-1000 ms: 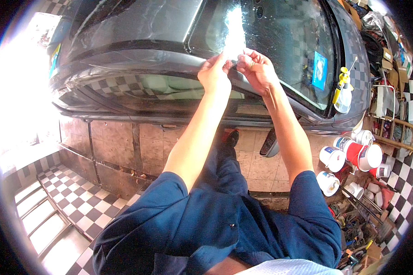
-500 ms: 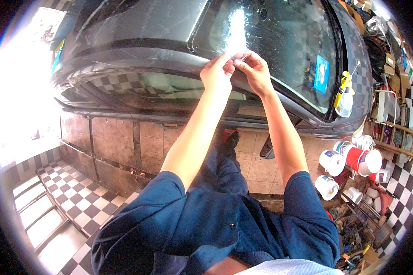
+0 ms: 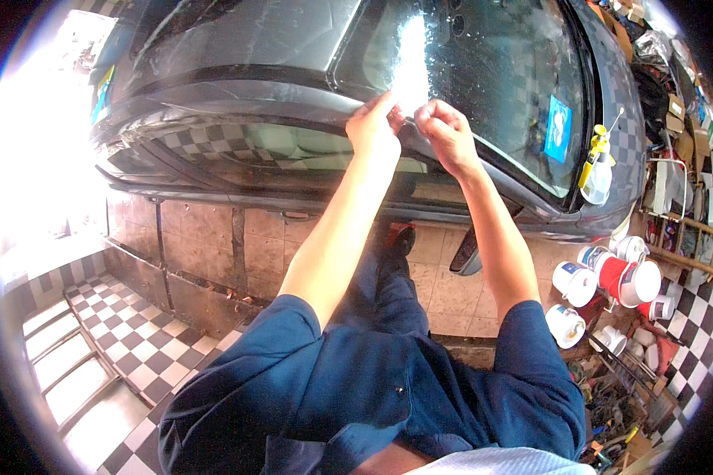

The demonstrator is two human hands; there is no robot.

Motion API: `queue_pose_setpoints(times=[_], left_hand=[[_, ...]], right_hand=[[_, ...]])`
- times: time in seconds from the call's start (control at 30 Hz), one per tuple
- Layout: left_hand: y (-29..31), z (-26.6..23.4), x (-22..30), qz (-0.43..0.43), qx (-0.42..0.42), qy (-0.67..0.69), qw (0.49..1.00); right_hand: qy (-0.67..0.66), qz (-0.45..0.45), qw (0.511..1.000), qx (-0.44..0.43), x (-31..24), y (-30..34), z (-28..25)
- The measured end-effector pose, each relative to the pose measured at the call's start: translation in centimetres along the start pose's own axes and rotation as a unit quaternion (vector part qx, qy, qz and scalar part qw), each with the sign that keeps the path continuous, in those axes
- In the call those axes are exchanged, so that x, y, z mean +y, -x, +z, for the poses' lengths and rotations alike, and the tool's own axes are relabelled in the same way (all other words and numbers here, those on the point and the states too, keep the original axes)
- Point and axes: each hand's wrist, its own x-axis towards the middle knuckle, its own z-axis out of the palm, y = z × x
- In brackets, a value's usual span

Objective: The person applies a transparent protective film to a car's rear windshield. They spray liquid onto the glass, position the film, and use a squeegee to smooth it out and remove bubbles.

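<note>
My left hand point(image 3: 375, 124) is pinched closed over the edge where the dark grey car's roof point(image 3: 245, 43) meets the windshield point(image 3: 499, 87). Close to its right, my right hand point(image 3: 449, 136) has its fingers curled in a pinch above the windshield's near edge. A small gap separates the two sets of fingertips. Whatever sits in either pinch is too small and washed out by glare to name. Bright light reflects off the wet-looking glass just beyond the fingers. The side window point(image 3: 293, 150) lies below my left forearm.
A spray bottle point(image 3: 596, 170) with a yellow head stands at the windshield's base, near a blue sticker point(image 3: 558, 128) on the glass. Several buckets point(image 3: 574, 283) are on the floor at right, beside clutter. The side mirror point(image 3: 466, 255) sticks out near my right forearm.
My right hand has moved slightly right and down, away from the left, and its fingers have curled tighter. A small clear piece seen between the hands before no longer shows distinctly.
</note>
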Motion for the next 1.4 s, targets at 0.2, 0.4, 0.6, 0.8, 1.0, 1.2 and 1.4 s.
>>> queue_pose_setpoints(times=[0.2,0.4,0.6,0.8,1.0,1.2,1.4], left_hand=[[1.7,0.2,-0.7,0.028,0.032,-0.007,0.999],[4.1,0.0,-1.6,0.022,-0.010,-0.029,0.999],[4.1,0.3,-0.8,0.021,-0.013,-0.052,0.998],[4.6,0.6,-0.3,0.072,-0.018,-0.136,0.988],[2.4,-2.5,-1.0,0.192,-0.065,-0.335,0.920],[2.6,-1.8,0.1,0.112,-0.078,-0.361,0.922],[1.8,-2.9,-0.9,0.101,-0.129,-0.254,0.953]], right_hand=[[-0.064,0.086,0.994,0.023,0.2,0.9,-1.1],[-0.219,0.168,0.958,0.075,-1.7,-1.8,0.9],[-0.214,0.161,0.958,0.107,-3.1,-11.1,-0.9],[-0.208,0.148,0.959,0.122,-5.1,-22.3,-4.5],[-0.161,0.126,0.964,0.172,-7.3,-29.8,-5.8],[-0.123,0.051,0.981,0.139,-8.1,-36.4,-8.4],[0.019,-0.068,0.980,0.188,-8.9,-40.4,-8.5]])
